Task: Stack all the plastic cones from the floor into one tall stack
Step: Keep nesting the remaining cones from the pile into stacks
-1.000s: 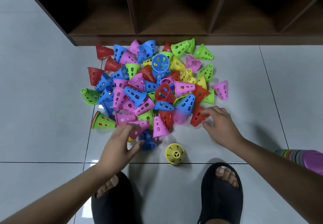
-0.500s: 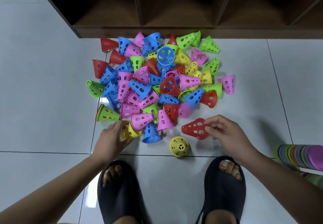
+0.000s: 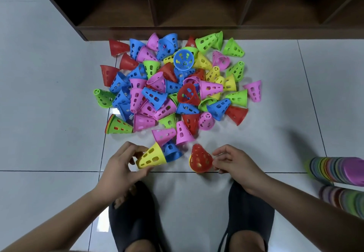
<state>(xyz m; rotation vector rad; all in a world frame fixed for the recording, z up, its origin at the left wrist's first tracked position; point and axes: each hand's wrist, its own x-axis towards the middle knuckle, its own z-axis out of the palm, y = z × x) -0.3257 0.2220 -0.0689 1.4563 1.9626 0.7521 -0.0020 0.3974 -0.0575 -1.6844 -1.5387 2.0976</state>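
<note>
A heap of perforated plastic cones (image 3: 173,86) in red, blue, pink, green and yellow lies on the white tiled floor (image 3: 49,133). My left hand (image 3: 120,169) grips a yellow cone (image 3: 151,156) by its narrow end, tilted on its side just in front of the heap. My right hand (image 3: 232,162) holds a red cone (image 3: 201,158) that sits over a yellow cone, whose rim shows at its base. A blue cone (image 3: 172,151) lies between the two hands.
A dark wooden shelf unit (image 3: 177,29) stands right behind the heap. Long stacks of nested cones (image 3: 338,170) lie at the right edge. My two feet in black slippers (image 3: 136,222) stand below the hands.
My right hand carried the red cone from the heap's edge and set it over the lone yellow cone. My left hand lifted a yellow cone out from the heap's front.
</note>
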